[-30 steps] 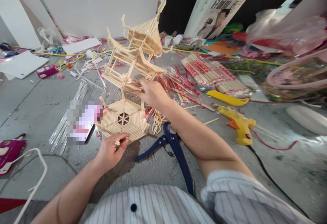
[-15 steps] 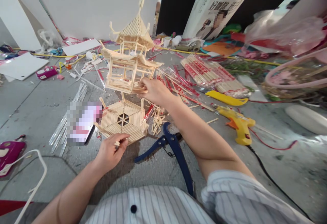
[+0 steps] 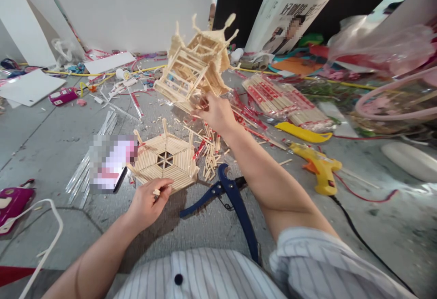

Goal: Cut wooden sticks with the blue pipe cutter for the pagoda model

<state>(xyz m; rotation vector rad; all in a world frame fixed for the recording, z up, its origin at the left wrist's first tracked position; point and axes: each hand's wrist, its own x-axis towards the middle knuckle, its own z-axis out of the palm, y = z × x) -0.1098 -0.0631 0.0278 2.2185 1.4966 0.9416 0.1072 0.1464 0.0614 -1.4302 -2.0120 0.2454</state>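
A pagoda model (image 3: 186, 73) built of pale wooden sticks is lifted off the ground and tips over to the right and away from me. My right hand (image 3: 216, 112) is closed around its lower edge. Below it lies a hexagonal stick panel (image 3: 180, 160) with short upright posts at its corners and a spoked hole in the middle. My left hand (image 3: 148, 203) pinches the panel's near left edge, a stick end poking out between the fingers. To the right of the panel are cut stick pieces (image 3: 210, 164) and a blue pipe cutter (image 3: 235, 199).
On the right lie a yellow glue gun (image 3: 322, 167), a yellow blade-shaped piece (image 3: 303, 131) and wrapped packs of chopsticks (image 3: 269, 96). A phone (image 3: 112, 167) and clear glue sticks (image 3: 80, 176) are left of the panel. Scraps litter the floor near the wall.
My right hand has tilted the pagoda model, its top swinging right and away from upright, and its base now faces more toward me. The left hand and panel stay where they were.
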